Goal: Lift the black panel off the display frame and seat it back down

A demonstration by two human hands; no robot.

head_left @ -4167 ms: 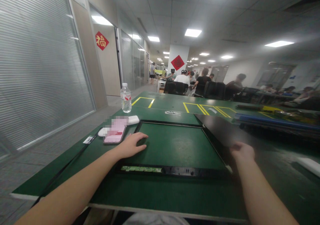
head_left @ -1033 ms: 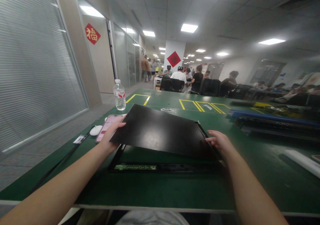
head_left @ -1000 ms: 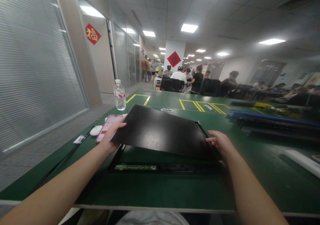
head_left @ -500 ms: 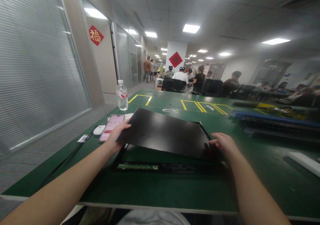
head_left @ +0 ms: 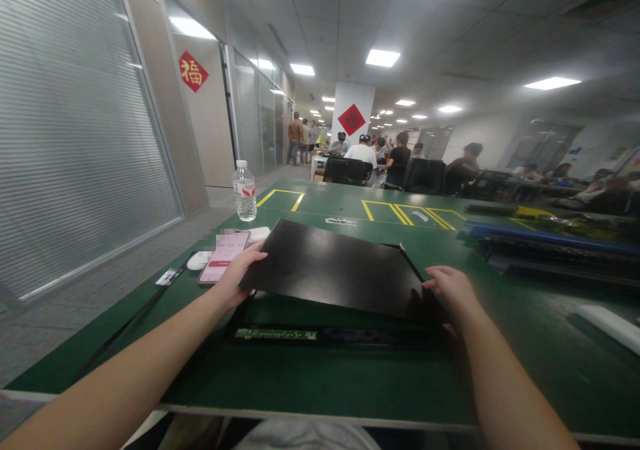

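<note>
A thin, glossy black panel (head_left: 330, 263) lies tilted above a black frame (head_left: 380, 336), its left side raised off the frame. My left hand (head_left: 240, 273) is closed on the panel's left edge, thumb on top. My right hand (head_left: 447, 287) is at the panel's right edge with its fingers pinched there; whether they also touch the frame is hard to see. A strip of green circuit board (head_left: 275, 335) shows along the frame's near side. The rest of the frame is mostly hidden under the panel.
On the green table (head_left: 320, 380) stand a water bottle (head_left: 245, 193) and, near my left hand, a phone (head_left: 225, 257) and a white mouse (head_left: 198, 261). A dark cable (head_left: 135, 317) runs along the left. Stacked dark and blue parts (head_left: 540, 240) lie at right, near a white bar (head_left: 610, 327).
The panel and my left hand have shifted slightly to the right, and its left side sits a little lower. My right hand has barely moved.
</note>
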